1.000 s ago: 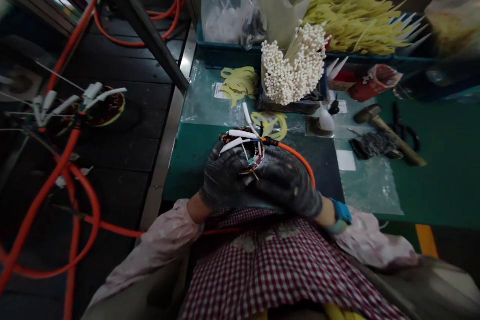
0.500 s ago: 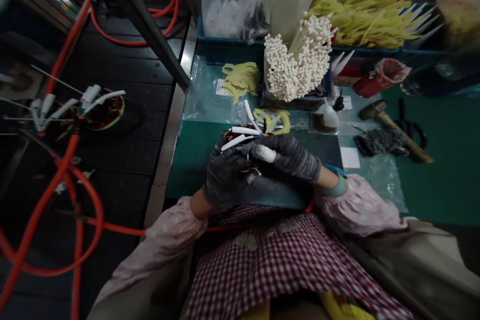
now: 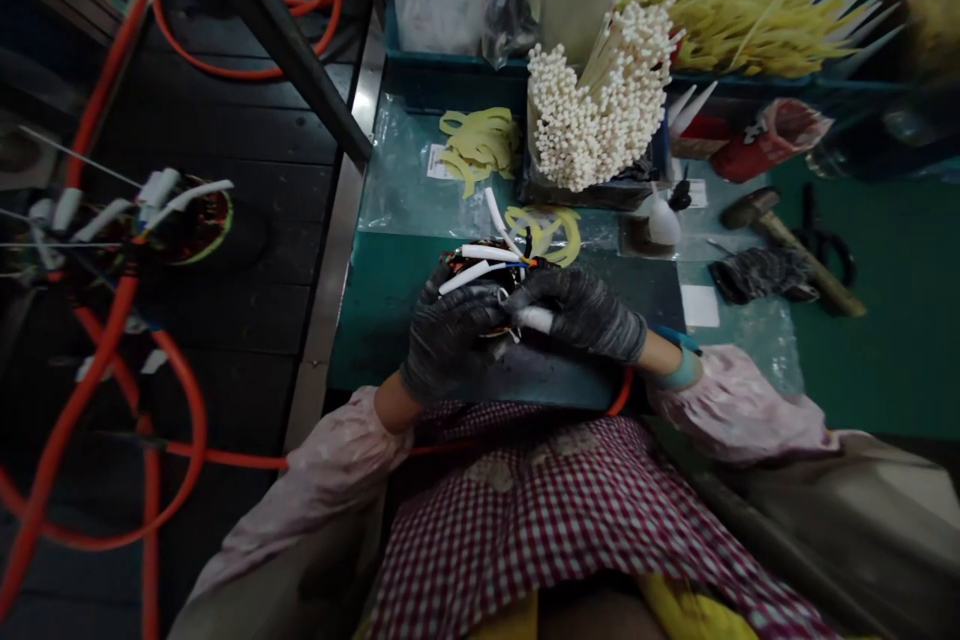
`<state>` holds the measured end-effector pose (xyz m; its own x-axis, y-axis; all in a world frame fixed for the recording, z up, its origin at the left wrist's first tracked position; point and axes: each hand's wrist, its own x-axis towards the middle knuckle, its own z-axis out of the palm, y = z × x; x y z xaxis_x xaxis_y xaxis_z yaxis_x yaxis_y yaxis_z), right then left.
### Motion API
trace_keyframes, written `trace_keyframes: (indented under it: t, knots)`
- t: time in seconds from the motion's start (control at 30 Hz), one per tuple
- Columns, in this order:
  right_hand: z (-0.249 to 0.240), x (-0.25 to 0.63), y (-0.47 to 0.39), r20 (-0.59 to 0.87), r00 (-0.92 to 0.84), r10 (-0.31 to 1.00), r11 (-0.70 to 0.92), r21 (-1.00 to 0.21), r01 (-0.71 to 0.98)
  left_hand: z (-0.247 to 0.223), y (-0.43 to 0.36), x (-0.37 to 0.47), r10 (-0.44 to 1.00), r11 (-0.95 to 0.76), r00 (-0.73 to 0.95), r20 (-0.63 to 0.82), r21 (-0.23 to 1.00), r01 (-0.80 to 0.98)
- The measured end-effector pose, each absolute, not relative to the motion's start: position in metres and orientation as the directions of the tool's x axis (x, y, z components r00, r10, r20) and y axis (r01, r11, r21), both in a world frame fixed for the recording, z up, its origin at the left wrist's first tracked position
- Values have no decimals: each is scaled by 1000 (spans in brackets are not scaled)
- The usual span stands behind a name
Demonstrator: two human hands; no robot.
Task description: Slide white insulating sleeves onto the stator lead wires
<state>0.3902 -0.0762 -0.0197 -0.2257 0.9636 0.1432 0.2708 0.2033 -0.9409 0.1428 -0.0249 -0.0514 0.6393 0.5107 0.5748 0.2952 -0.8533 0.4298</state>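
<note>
My left hand (image 3: 450, 335), in a grey knit glove, curls around the side of a wire-wound motor stator (image 3: 451, 262); its coppery windings show between my hands. White sleeved leads (image 3: 484, 252) stick up and left from it, with thin blue, yellow and black wires (image 3: 529, 260) at their base. From the right, my right hand (image 3: 589, 312), gloved alike with a white covering on one finger, meets the stator with its fingers pinched together. A thin white strand shows near those fingertips; what exactly they grip is too small to tell. Most of the stator is hidden by my hands.
Yellow strips (image 3: 480, 145) lie beyond my hands. A box holds a bundle of white-tipped sticks (image 3: 600, 110). At right are a hammer (image 3: 795, 250), dark scissors (image 3: 832, 255) and a grey glove (image 3: 761, 275). Orange cables (image 3: 112, 350) loop on the left.
The camera view has shifted slightly. My right fingers have moved a little at the stator's near side, showing more of its windings between my hands. My left hand keeps its hold.
</note>
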Motion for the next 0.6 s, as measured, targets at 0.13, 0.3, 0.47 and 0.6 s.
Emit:
trace_keyframes:
  t: [0.13,0.3,0.47,0.6]
  knots:
    - [-26,390,-76,186,-222,957,249,-921,301,-54,-25,142,532,-839,655,537,436,324]
    - [-31,390,-82,364,-384,849,493,-808,324,-48,-25,142,548,-825,660,513,462,326]
    - [-41,393,-98,232,-332,915,379,-779,500,-37,-27,145,573,-800,653,494,510,316]
    - [-31,389,-107,119,-357,927,281,-851,445,-31,-28,147,610,-765,648,457,551,331]
